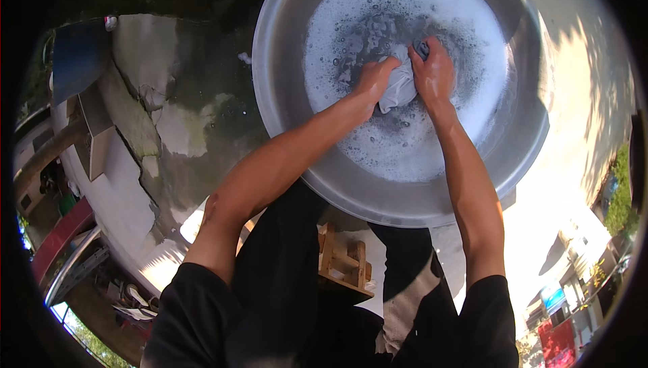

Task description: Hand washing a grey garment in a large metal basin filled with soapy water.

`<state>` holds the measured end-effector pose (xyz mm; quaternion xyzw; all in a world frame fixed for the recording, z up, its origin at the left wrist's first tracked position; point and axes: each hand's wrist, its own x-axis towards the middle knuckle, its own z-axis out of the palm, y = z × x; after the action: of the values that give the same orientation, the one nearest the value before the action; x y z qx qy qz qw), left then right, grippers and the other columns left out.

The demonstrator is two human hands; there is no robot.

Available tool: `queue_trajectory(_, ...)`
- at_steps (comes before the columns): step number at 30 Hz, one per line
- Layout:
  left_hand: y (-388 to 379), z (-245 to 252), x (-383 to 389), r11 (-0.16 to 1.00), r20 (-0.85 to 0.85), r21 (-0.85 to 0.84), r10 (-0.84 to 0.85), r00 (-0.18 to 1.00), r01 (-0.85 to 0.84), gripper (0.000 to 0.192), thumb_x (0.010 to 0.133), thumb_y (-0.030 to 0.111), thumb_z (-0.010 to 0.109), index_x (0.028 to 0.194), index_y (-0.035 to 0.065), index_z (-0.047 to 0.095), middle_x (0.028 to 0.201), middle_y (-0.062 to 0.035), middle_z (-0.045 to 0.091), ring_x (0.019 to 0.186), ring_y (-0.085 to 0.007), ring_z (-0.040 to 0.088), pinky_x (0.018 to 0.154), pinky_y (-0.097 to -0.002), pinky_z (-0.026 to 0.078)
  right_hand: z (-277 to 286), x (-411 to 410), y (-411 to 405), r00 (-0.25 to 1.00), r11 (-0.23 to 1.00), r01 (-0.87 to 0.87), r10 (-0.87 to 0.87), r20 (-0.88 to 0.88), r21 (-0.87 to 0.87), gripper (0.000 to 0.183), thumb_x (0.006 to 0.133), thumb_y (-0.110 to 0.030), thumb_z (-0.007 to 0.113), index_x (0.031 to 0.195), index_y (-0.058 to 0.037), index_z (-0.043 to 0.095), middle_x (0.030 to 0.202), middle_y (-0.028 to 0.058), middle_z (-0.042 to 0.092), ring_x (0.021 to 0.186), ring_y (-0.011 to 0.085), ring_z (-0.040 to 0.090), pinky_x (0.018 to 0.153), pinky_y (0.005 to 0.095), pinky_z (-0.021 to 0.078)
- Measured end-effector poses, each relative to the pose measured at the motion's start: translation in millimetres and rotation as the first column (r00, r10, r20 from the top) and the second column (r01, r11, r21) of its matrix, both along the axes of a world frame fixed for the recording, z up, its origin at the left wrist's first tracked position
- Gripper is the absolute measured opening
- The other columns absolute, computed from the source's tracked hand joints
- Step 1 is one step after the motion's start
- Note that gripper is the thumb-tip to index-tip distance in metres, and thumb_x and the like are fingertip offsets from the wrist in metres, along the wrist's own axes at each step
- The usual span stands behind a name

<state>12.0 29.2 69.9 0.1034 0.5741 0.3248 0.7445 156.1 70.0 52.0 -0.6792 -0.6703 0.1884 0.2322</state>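
Note:
A large round metal basin (283,110) stands before me, holding water topped with white suds (471,9). Both hands are over the middle of it, close together. My left hand (375,80) grips a wet, light grey cloth (400,89), its thumb lying along the top. Bunched darker grey fabric (421,48) pokes out of my right hand (435,70), whose fingers are curled around it. Whether both bits of fabric are one piece, I cannot tell. The lower part of the cloth hangs at the water's surface.
Below the basin, between my legs, is a small wooden stool (347,262). Cracked concrete ground (182,125) lies to the left, partly wet. Farther left is a box-like panel (93,135). Bright sun falls on the ground (567,140) at right.

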Motion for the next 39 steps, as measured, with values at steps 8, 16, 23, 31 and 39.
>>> queue_trajectory(8,-1,18,2,0.99,-0.078,0.057,0.132,0.988,-0.127,0.051,0.085,0.039,0.068,0.125,0.0118,0.053,0.116,-0.004,0.057,0.097,-0.0193,0.058,0.077,-0.0351,0.046,3,12,-22,0.925,0.94,0.337,-0.341,-0.17,-0.048,0.034,0.088,-0.026,0.068,0.106,0.0031,0.061,0.095,0.0228,0.067,0.093,0.0348,0.065,0.084,0.0426,0.0476)
queue_trajectory(16,18,14,9,0.986,0.16,-0.088,0.155,0.975,-0.142,0.05,0.089,0.053,0.062,0.116,0.0112,0.062,0.114,-0.0063,0.064,0.107,-0.0212,0.061,0.092,-0.0391,0.048,56,-27,-42,0.776,0.947,0.136,-0.284,-0.562,-0.291,0.031,0.091,-0.026,0.066,0.103,0.0033,0.066,0.09,0.0188,0.07,0.084,0.028,0.066,0.079,0.0381,0.0495)
queue_trajectory(23,-1,7,-15,0.967,0.258,0.097,0.203,0.945,-0.235,0.047,0.091,0.053,0.062,0.111,0.0103,0.063,0.105,-0.0094,0.068,0.095,-0.0268,0.066,0.087,-0.0435,0.054,108,-59,-63,0.833,0.942,-0.134,-0.061,-0.55,-0.308,0.03,0.092,-0.025,0.066,0.106,0.0012,0.066,0.089,0.0239,0.069,0.084,0.0375,0.068,0.075,0.0419,0.0505)
queue_trajectory(31,11,-13,-21,0.949,0.267,-0.273,0.229,0.936,-0.155,0.045,0.102,0.048,0.04,0.111,0.0126,0.065,0.108,-0.0078,0.07,0.099,-0.0263,0.068,0.09,-0.0455,0.056,15,-49,-34,0.949,0.995,-0.082,0.094,-0.302,0.05,0.026,0.094,-0.027,0.066,0.104,-0.0034,0.062,0.091,0.0248,0.069,0.082,0.0461,0.066,0.071,0.0508,0.0514)
queue_trajectory(39,7,-10,-27,0.971,0.191,-0.191,0.179,0.965,-0.142,0.054,0.099,0.052,0.045,0.123,0.0086,0.064,0.116,-0.01,0.07,0.103,-0.0287,0.069,0.092,-0.0447,0.056,-1,-10,-6,0.98,0.979,-0.196,0.193,0.048,0.062,0.029,0.094,-0.034,0.066,0.104,-0.0068,0.062,0.099,0.0179,0.068,0.09,0.0421,0.066,0.075,0.0491,0.052)
